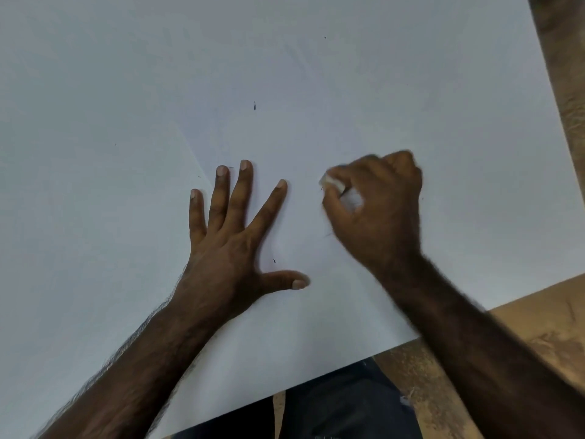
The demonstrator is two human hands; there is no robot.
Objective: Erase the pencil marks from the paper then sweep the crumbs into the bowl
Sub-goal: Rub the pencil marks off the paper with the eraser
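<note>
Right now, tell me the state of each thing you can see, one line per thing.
Large white paper sheet: flat on the table, a few dark crumbs scattered.
Small white eraser: pinched in the right hand, at the paper.
Left hand: spread flat, pressing the paper.
Right hand: curled, blurred.
Brown wooden table: partly covered.

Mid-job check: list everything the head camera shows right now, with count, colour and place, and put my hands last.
paper: one large sheet, white, covering most of the view, under both hands.
eraser: one, white, pinched in the right hand's fingertips, against the paper.
crumbs: a few scattered dark specks on the paper; the clearest lies beyond the left hand, another near the left thumb.
table: one, brown mottled surface, showing along the right edge and at lower right.
dark trousers: below the paper's near edge.
bowl: not in view.
left hand: flat on the paper, fingers spread.
right hand: curled round the eraser, blurred.
</note>
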